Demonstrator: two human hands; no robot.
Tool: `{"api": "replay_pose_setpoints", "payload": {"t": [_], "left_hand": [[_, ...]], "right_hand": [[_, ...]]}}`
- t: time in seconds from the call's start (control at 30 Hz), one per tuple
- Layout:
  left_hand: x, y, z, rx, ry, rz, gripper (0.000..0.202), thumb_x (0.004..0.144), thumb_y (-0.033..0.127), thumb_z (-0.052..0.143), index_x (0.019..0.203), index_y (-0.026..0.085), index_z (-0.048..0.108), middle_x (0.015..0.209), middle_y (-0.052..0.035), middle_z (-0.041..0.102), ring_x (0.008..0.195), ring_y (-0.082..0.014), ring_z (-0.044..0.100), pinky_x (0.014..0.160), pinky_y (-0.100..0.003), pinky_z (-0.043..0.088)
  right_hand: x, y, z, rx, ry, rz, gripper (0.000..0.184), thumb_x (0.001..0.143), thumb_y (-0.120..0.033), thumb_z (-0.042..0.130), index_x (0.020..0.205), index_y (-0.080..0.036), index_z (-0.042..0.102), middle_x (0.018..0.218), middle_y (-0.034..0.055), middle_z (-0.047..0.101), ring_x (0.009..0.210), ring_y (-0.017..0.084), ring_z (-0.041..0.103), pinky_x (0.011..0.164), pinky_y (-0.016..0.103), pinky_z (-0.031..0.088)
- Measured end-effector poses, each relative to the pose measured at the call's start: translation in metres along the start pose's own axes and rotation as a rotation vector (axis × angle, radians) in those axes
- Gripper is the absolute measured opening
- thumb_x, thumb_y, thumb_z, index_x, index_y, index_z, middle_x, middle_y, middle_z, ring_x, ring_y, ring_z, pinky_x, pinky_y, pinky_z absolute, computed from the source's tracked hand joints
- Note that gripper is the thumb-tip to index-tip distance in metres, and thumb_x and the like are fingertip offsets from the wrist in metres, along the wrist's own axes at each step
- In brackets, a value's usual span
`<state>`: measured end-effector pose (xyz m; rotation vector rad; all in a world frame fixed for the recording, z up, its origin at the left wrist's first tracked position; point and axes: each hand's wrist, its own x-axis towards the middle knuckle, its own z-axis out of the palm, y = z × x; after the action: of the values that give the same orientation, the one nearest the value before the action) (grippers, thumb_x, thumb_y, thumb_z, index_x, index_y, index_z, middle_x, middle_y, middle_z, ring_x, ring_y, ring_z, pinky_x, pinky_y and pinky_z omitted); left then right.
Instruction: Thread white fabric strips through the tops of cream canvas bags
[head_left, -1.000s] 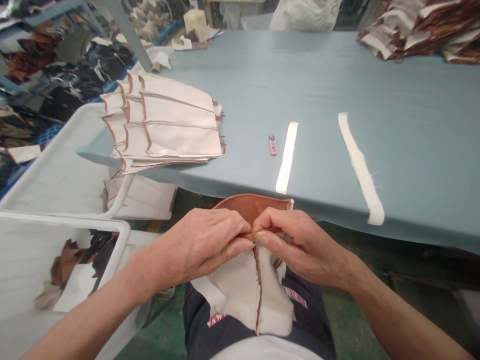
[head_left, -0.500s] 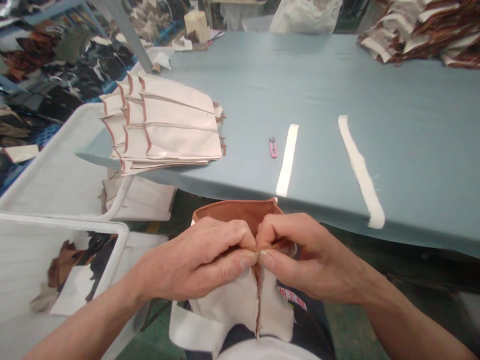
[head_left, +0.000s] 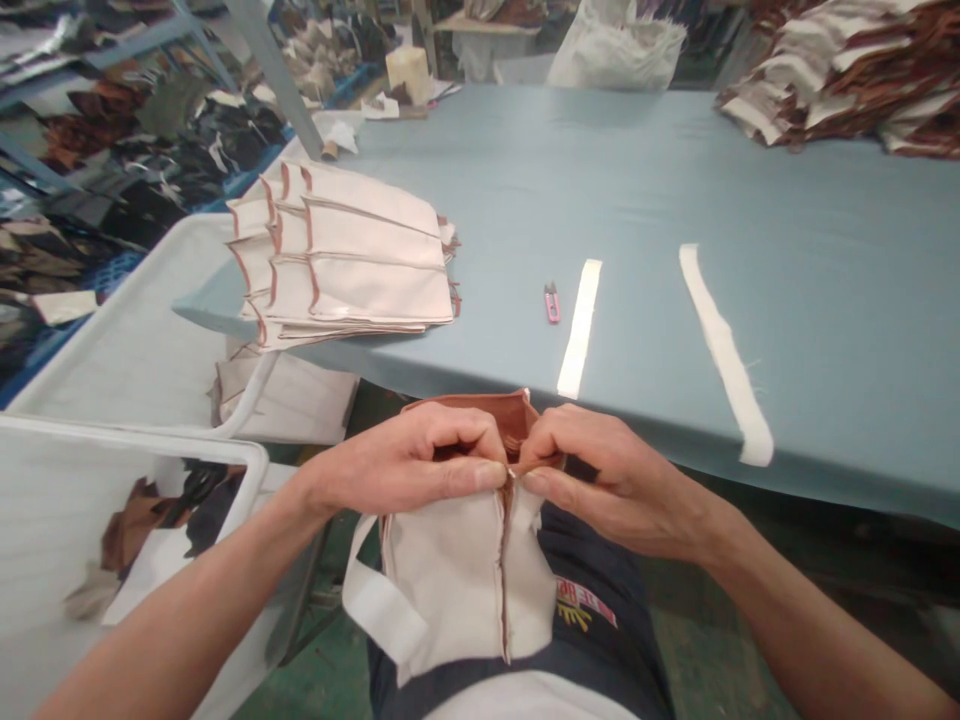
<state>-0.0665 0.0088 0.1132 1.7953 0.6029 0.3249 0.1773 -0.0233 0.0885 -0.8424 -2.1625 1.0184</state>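
A fabric pouch piece [head_left: 457, 570], cream outside with a brown lining and a brown seam down its middle, hangs over my lap. My left hand [head_left: 409, 462] pinches its top edge left of the seam, fingers curled shut. On the other side of the seam my right hand [head_left: 600, 475] grips the same edge, thumb against thumb. A cream strap loop [head_left: 379, 610] dangles at the piece's lower left.
A stack of finished cream pieces [head_left: 352, 255] lies on the blue-grey table [head_left: 825, 230]. A pink thread snipper [head_left: 553, 302] and two white strips [head_left: 580, 325] [head_left: 724, 350] lie nearer. White bins [head_left: 112, 340] stand at my left. More stacked pieces [head_left: 847, 75] sit far right.
Both hands have kept hold of the piece and worked along its top edge. More cream fabric now hangs below them and the strap loop has come into view.
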Motion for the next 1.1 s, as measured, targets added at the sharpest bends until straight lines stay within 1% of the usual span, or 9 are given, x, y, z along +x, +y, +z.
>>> {"api": "replay_pose_setpoints", "payload": {"t": [0.13,0.23,0.3,0.47,0.53,0.73,0.9,1.0,1.1], "left_hand": [[0.004,0.009,-0.001,0.021,-0.025,-0.057,0.054,0.109,0.045,0.031,0.082,0.015,0.065,0.079,-0.0013,0.064,0.072,-0.014,0.055,0.069,-0.024,0.043],[0.006,0.016,0.002,0.107,-0.073,-0.035,0.054,0.11,0.044,0.031,0.07,0.017,0.054,0.067,0.0023,0.053,0.062,-0.0117,0.046,0.061,-0.024,0.038],[0.004,0.022,0.007,0.265,-0.066,0.02,0.05,0.11,0.039,0.035,0.067,0.018,0.049,0.063,0.004,0.048,0.059,-0.0109,0.043,0.059,-0.025,0.035],[-0.013,0.029,0.032,0.857,0.058,0.174,0.038,0.109,0.026,0.039,0.075,0.017,0.055,0.068,0.0009,0.056,0.058,-0.0147,0.05,0.055,-0.032,0.029],[-0.019,0.028,0.039,0.95,0.083,0.216,0.035,0.107,0.022,0.042,0.074,0.018,0.055,0.067,0.0008,0.056,0.055,-0.0153,0.049,0.052,-0.033,0.027],[-0.03,0.009,0.021,0.799,0.207,0.262,0.036,0.102,0.016,0.048,0.067,0.02,0.045,0.062,0.0039,0.047,0.056,-0.0137,0.044,0.058,-0.031,0.032],[-0.041,-0.02,0.003,0.683,0.224,0.156,0.035,0.106,0.021,0.047,0.072,0.019,0.053,0.068,0.0017,0.054,0.066,-0.0145,0.05,0.065,-0.027,0.038],[-0.042,-0.031,0.003,0.553,0.202,0.064,0.027,0.107,0.028,0.046,0.092,0.017,0.065,0.089,-0.004,0.069,0.084,-0.017,0.061,0.077,-0.027,0.046],[-0.033,-0.025,0.01,0.495,0.241,0.068,0.028,0.108,0.031,0.044,0.118,0.018,0.066,0.112,-0.0072,0.074,0.1,-0.0185,0.066,0.09,-0.029,0.048]], "right_hand": [[0.0,-0.006,-0.002,-0.041,-0.008,-0.057,0.013,0.098,-0.013,0.06,0.087,-0.02,0.058,0.08,-0.0023,0.063,0.072,0.012,0.053,0.073,0.026,0.039],[0.002,-0.009,-0.002,-0.087,0.001,-0.087,0.015,0.099,-0.014,0.061,0.086,-0.02,0.057,0.08,-0.0019,0.062,0.075,0.013,0.053,0.074,0.027,0.038],[0.003,-0.01,-0.003,-0.109,-0.006,-0.102,0.014,0.098,-0.014,0.062,0.086,-0.019,0.058,0.08,-0.0013,0.063,0.075,0.014,0.053,0.075,0.028,0.037],[0.0,-0.013,-0.005,-0.081,-0.063,-0.098,0.014,0.095,-0.013,0.064,0.083,-0.018,0.06,0.077,-0.0014,0.062,0.074,0.014,0.053,0.074,0.028,0.037],[-0.002,-0.011,-0.005,-0.059,-0.069,-0.095,0.014,0.094,-0.015,0.066,0.082,-0.018,0.061,0.076,-0.0016,0.061,0.073,0.014,0.053,0.073,0.028,0.037],[-0.008,0.008,-0.014,-0.159,-0.066,-0.031,0.02,0.089,-0.03,0.076,0.085,-0.019,0.061,0.081,0.0011,0.064,0.077,0.017,0.054,0.072,0.03,0.038],[-0.012,0.007,-0.018,-0.203,-0.072,-0.012,0.012,0.094,-0.021,0.068,0.085,-0.018,0.06,0.081,0.0022,0.065,0.08,0.018,0.056,0.075,0.03,0.04],[-0.011,-0.002,-0.017,-0.154,-0.085,-0.031,0.015,0.097,-0.02,0.066,0.083,-0.019,0.059,0.08,0.0016,0.065,0.078,0.017,0.056,0.075,0.031,0.041],[-0.008,-0.012,-0.014,-0.074,-0.104,-0.057,0.015,0.099,-0.02,0.063,0.084,-0.019,0.059,0.08,0.0009,0.065,0.078,0.016,0.055,0.075,0.03,0.041]]}}
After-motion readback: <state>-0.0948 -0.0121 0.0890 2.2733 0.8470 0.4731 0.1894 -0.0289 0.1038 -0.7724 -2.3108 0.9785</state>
